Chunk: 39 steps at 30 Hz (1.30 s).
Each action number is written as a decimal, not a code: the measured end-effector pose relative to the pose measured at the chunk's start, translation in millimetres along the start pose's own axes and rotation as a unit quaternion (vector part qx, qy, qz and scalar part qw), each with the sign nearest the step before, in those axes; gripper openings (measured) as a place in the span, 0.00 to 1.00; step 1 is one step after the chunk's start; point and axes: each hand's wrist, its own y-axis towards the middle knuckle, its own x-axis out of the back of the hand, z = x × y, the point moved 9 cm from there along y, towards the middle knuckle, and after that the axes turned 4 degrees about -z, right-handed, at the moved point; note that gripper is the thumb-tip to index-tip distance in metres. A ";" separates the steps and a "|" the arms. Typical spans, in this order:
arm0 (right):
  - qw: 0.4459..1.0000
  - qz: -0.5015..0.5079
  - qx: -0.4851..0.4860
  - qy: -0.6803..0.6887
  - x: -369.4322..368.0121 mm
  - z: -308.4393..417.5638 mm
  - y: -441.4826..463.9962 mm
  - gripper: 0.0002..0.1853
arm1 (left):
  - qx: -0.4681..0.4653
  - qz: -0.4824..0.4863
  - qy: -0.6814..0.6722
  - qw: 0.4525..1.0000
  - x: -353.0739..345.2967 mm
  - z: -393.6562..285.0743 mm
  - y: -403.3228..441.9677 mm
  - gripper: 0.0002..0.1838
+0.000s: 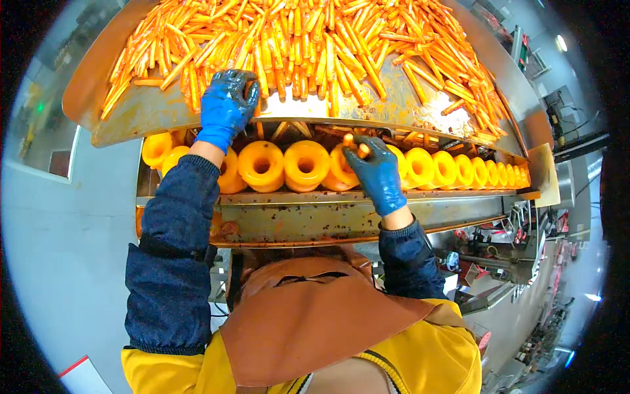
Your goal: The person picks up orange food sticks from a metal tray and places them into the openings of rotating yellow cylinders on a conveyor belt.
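My left hand (228, 105), in a wet blue glove, is at the near edge of a heap of glossy orange food sticks (295, 46). Its fingers are curled, and what lies in them is hidden. The heap rests on a sloped metal tray (394, 92). Lower and to the right, my right hand (376, 174), also gloved in blue, pinches a short bundle of the orange sticks (350, 140), whose ends poke out past the fingertips. It is just above a row of yellow ring-shaped cups (307, 165) with round holes in their middles.
A metal ledge (315, 220), spotted with dark bits, runs in front of the cups. Loose sticks (289, 129) lie in the gap under the tray's lip. Against my body hangs a brown apron (308, 322). Machinery (485, 262) stands at the right, a pale wall (79, 230) at the left.
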 end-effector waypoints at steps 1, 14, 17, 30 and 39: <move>1.000 -0.001 -0.017 0.008 4.2 -10.5 -2.5 0.14 | 0.003 0.000 -0.004 1.000 -0.1 1.2 -1.0 0.09; 0.992 0.117 -0.007 0.052 -13.9 11.5 -0.2 0.18 | 0.001 0.019 0.004 1.000 1.0 -3.6 -1.0 0.08; 0.994 0.061 0.001 0.094 -3.2 -2.1 30.8 0.17 | -0.045 -0.036 0.005 0.998 20.6 -23.5 8.4 0.11; 0.930 0.244 -0.071 -0.267 -22.6 -100.4 165.6 0.20 | 0.143 0.313 0.059 0.937 -155.1 -78.0 85.1 0.18; 0.930 0.209 -0.038 -0.300 -30.5 -100.5 177.0 0.17 | -0.059 0.532 0.171 0.827 -156.7 -97.0 74.7 0.17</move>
